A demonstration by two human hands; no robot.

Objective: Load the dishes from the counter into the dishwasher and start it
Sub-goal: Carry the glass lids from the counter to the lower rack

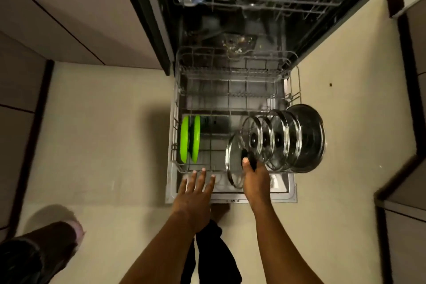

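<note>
right hand point(254, 177) grip on glass lid point(235, 161) knob, lower rack point(177, 108)

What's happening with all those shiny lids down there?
A person is loading the dishwasher. Their right hand grips a glass lid by its black knob, holding it upright in the pulled-out lower rack beside a row of other lids. The left hand is open by the rack's front edge. Two green plates stand at the rack's left.
</note>
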